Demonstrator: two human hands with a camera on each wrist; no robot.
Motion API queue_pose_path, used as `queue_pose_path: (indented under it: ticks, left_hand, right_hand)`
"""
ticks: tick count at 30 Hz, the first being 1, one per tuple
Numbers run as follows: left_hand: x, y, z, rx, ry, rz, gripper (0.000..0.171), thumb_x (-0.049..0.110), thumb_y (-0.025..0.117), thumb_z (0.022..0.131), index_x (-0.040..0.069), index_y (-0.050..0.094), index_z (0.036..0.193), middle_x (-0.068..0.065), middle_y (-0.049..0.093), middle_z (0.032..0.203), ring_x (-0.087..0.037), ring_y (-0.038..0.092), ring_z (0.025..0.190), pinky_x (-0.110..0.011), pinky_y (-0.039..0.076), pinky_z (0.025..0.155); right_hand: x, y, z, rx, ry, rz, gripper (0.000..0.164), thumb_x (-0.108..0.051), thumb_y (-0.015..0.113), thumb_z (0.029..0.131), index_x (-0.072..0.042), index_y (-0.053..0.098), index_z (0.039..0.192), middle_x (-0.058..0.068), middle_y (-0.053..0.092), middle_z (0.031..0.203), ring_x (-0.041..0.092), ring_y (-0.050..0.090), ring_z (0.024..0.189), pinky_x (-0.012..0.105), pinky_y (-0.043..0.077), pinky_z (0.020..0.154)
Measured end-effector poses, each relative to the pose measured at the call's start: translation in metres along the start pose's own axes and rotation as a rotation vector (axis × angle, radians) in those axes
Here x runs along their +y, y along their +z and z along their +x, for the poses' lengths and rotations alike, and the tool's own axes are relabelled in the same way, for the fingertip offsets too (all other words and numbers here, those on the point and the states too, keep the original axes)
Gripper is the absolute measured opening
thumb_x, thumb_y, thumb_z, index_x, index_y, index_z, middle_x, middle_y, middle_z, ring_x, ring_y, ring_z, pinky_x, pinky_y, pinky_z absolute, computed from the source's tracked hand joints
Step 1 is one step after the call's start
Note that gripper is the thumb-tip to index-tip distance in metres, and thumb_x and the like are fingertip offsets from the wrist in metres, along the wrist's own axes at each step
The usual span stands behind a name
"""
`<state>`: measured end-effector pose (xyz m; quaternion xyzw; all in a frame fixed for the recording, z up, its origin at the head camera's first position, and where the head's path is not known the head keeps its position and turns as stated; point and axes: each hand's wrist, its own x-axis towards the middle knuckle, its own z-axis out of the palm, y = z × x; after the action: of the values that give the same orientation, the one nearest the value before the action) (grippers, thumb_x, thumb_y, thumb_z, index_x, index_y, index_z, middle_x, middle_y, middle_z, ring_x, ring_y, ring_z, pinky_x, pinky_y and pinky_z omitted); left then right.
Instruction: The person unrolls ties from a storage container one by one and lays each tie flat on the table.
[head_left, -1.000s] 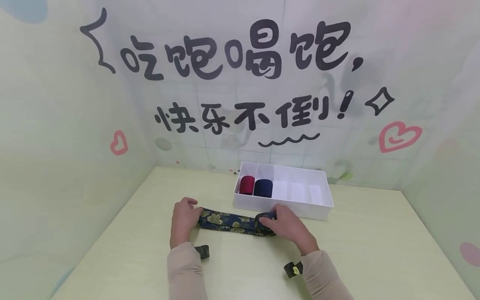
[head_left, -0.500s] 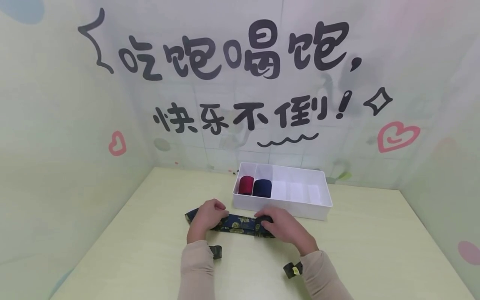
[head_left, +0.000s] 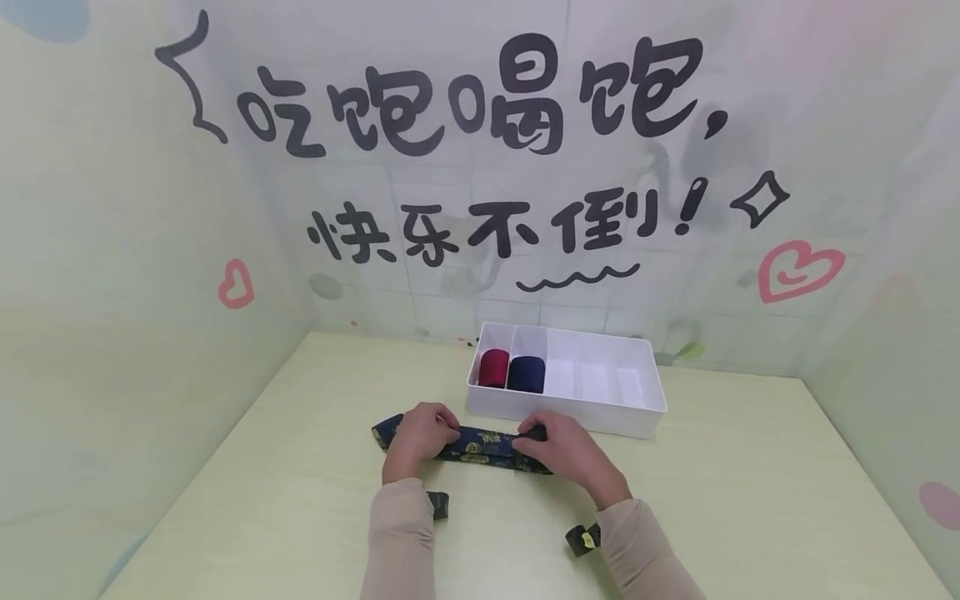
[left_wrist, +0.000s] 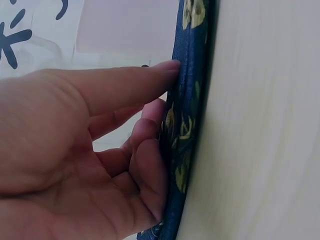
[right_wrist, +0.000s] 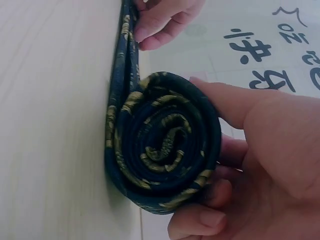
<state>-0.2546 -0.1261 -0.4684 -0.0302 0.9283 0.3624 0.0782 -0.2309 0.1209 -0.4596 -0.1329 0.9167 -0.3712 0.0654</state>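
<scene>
Over the head camera I saw a navy tie with yellowish flowers lying across the worktop, on the near side of a white box. Its pointed end lay to the left, and its right end was wound into a spiral roll. The right hand held that roll, thumb and fingers curled round it; from the right wrist I saw the flat length running out along the worktop. The left hand rested on the flat length, thumb tip touching it and fingers bent; I couldn't tell whether it pinched the cloth. In the box, a red roll sat in the far-left compartment and a dark blue roll in the next one to the right.
</scene>
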Motion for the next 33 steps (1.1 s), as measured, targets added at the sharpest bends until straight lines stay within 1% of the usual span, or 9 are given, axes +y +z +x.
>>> queue_pose_path:
  ticks: [2,5,8,15,21,24,29,30,33]
  left_hand:
    - [0.001,0.004,-0.001,0.001,0.012,0.008,0.005,0.013,0.077,0.088,0.013,0.075,0.093,-0.004,0.072,0.089,-0.018,0.062,0.077,-0.036,0.050,0.073]
    - [0.002,0.008,-0.002,-0.004,0.017,0.007,0.004,0.013,0.078,0.087,0.013,0.077,0.091,-0.001,0.073,0.088,-0.017,0.063,0.078,-0.037,0.051,0.075]
    - [0.003,0.009,-0.002,-0.005,0.013,0.008,0.004,0.014,0.078,0.087,0.013,0.078,0.091,-0.001,0.075,0.089,-0.017,0.063,0.081,-0.038,0.052,0.077]
    - [0.001,0.005,-0.004,-0.014,-0.019,0.013,0.004,0.014,0.076,0.089,0.015,0.079,0.091,-0.002,0.076,0.093,-0.018,0.064,0.083,-0.038,0.053,0.077]
    - [-0.001,0.002,-0.004,-0.015,-0.031,0.004,0.003,0.014,0.076,0.090,0.015,0.078,0.091,-0.003,0.075,0.094,-0.019,0.063,0.084,-0.039,0.052,0.079]
    - [-0.001,0.001,-0.003,-0.012,-0.035,-0.003,0.004,0.014,0.075,0.090,0.015,0.078,0.091,-0.003,0.075,0.095,-0.019,0.063,0.085,-0.039,0.052,0.079]
    - [0.000,-0.002,-0.001,-0.013,-0.023,0.007,0.004,0.013,0.075,0.090,0.015,0.078,0.091,-0.003,0.075,0.094,-0.019,0.064,0.083,-0.038,0.053,0.079]
    - [0.000,-0.002,-0.001,-0.013,-0.021,0.008,0.004,0.013,0.075,0.090,0.015,0.078,0.091,-0.003,0.075,0.094,-0.019,0.064,0.083,-0.038,0.053,0.078]
    - [0.002,-0.002,0.000,-0.011,-0.021,0.008,0.004,0.013,0.075,0.090,0.015,0.078,0.091,-0.002,0.075,0.093,-0.019,0.064,0.083,-0.038,0.052,0.078]
  right_hand:
    - [0.003,0.002,-0.002,0.014,0.024,-0.005,0.015,-0.028,0.076,0.091,-0.018,0.069,0.101,0.001,0.070,0.101,0.014,0.058,0.086,0.033,0.050,0.076]
    - [0.005,0.001,-0.006,0.017,0.051,-0.008,0.015,-0.026,0.076,0.091,-0.018,0.068,0.101,0.002,0.070,0.102,0.016,0.058,0.088,0.035,0.050,0.077]
    - [0.008,0.000,-0.007,0.020,0.060,-0.004,0.014,-0.025,0.075,0.092,-0.019,0.067,0.102,0.002,0.070,0.104,0.016,0.058,0.088,0.035,0.050,0.077]
    - [0.010,-0.003,-0.009,0.024,0.037,0.013,0.018,-0.024,0.073,0.093,-0.017,0.065,0.107,0.005,0.071,0.103,0.015,0.058,0.082,0.032,0.049,0.071]
    - [0.007,-0.013,-0.010,-0.009,-0.007,-0.005,0.017,-0.016,0.067,0.094,-0.016,0.068,0.111,0.007,0.073,0.109,0.015,0.059,0.081,0.031,0.049,0.070]
    - [0.006,-0.018,-0.009,-0.028,-0.037,-0.029,0.021,-0.012,0.063,0.095,-0.016,0.070,0.114,0.006,0.072,0.115,0.016,0.058,0.082,0.031,0.048,0.072]
    - [0.007,-0.025,-0.010,-0.044,-0.083,-0.074,0.025,-0.009,0.057,0.096,-0.015,0.074,0.114,0.004,0.072,0.121,0.016,0.057,0.093,0.036,0.048,0.083]
    - [0.007,-0.026,-0.011,-0.040,-0.080,-0.078,0.025,-0.009,0.057,0.097,-0.015,0.074,0.113,0.004,0.072,0.121,0.016,0.057,0.095,0.036,0.048,0.085]
    - [0.008,-0.028,-0.013,-0.023,-0.043,-0.062,0.023,-0.012,0.056,0.099,-0.016,0.073,0.114,0.003,0.072,0.118,0.016,0.058,0.091,0.037,0.049,0.084]
